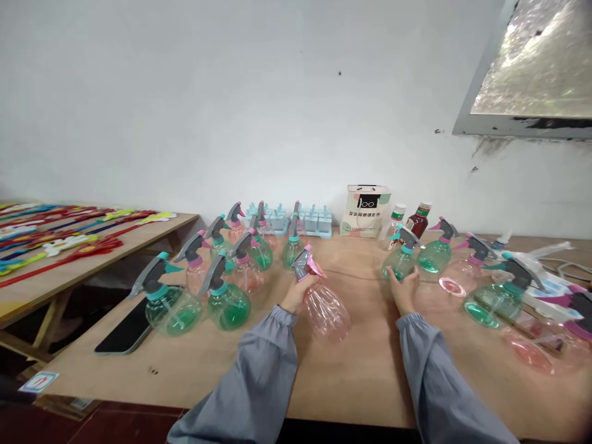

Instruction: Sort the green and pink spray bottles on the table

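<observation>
The left hand (296,293) is closed round the neck of a pink spray bottle (328,313), held tilted over the table (356,382) with its nozzle end toward eleven o'clock; from that bottle, a green spray bottle (400,258) is at two o'clock, the right hand (405,290) curled against its near side, though I cannot tell whether it grips; a paper bag (363,213) stands at one o'clock, a phone (123,331) lies at nine, and other spray bottles (230,308) sit at ten and three.
</observation>
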